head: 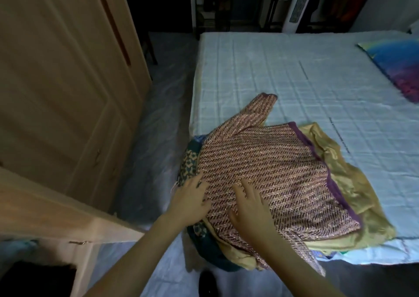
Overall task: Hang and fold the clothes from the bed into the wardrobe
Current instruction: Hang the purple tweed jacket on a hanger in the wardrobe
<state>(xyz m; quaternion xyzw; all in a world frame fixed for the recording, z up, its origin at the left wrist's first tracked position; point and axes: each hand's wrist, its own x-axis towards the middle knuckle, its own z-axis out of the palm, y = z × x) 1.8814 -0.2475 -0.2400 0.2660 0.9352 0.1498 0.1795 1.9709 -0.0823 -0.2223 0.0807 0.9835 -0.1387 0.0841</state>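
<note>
A pink-and-maroon patterned top point(272, 167) with a purple border lies spread on a pile of clothes at the near left corner of the bed point(294, 74). Under it I see a gold garment point(353, 183) and a teal patterned cloth point(190, 160). My left hand point(190, 201) rests flat on the top's left edge, fingers apart. My right hand point(251, 210) lies flat on the top's near part, fingers spread. Neither hand grips the fabric. The wooden wardrobe point(68, 81) stands to the left, with one door point(56, 210) swung open toward me.
A narrow floor strip point(156, 126) runs between wardrobe and bed. A colourful pillow point(399, 63) lies at the bed's far right. A white tower fan point(299, 4) and a dark clothes rack stand beyond the bed. A dark object point(207, 283) sits on the floor near my arms.
</note>
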